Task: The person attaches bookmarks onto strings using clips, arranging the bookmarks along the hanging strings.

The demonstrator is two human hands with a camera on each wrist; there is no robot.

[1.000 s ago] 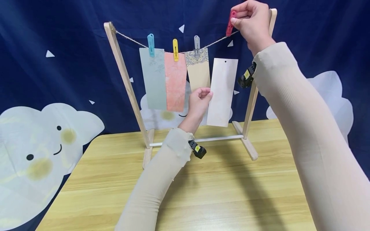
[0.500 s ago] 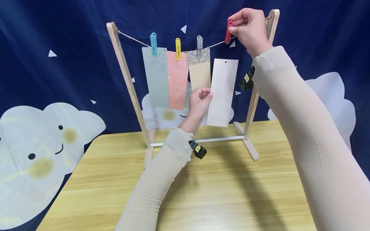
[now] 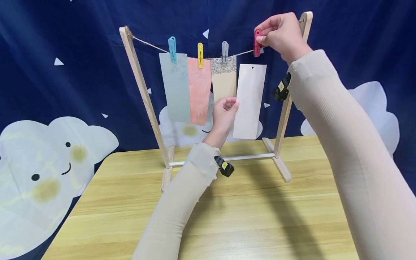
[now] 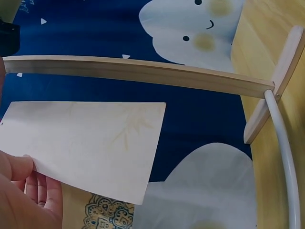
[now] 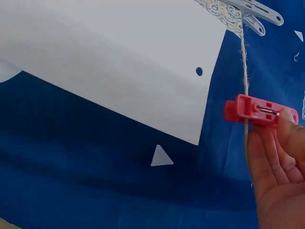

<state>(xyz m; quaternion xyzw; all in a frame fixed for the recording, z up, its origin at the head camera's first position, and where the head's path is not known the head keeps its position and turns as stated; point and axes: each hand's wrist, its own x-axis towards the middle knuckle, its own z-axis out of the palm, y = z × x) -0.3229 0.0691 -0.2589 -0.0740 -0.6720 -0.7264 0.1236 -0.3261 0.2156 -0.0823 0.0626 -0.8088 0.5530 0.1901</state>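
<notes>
My left hand (image 3: 224, 113) pinches the left edge of a white paper card (image 3: 249, 103) with a small hole near its top. The card hangs upright in the air below the string (image 3: 244, 53). Up at the right, my right hand (image 3: 286, 34) holds a red clothespin (image 3: 257, 43) between thumb and fingers. In the right wrist view the clothespin (image 5: 259, 110) sits across the string (image 5: 244, 71), apart from the card's holed end (image 5: 190, 95). Behind my left hand hangs a tan card (image 3: 224, 81) with a patterned top, held by a grey clothespin (image 3: 225, 53).
A blue clothespin (image 3: 172, 49) holds a grey-green card (image 3: 175, 90), and a yellow one (image 3: 200, 55) a coral card (image 3: 199, 92). The string runs between wooden posts (image 3: 143, 94) standing on a wooden table (image 3: 247, 209). A navy curtain (image 3: 81, 72) with clouds hangs behind.
My right hand and the red clothespin have come down along the string, slightly to the left. The left hand stays nearly in place, with the white card a touch higher.
</notes>
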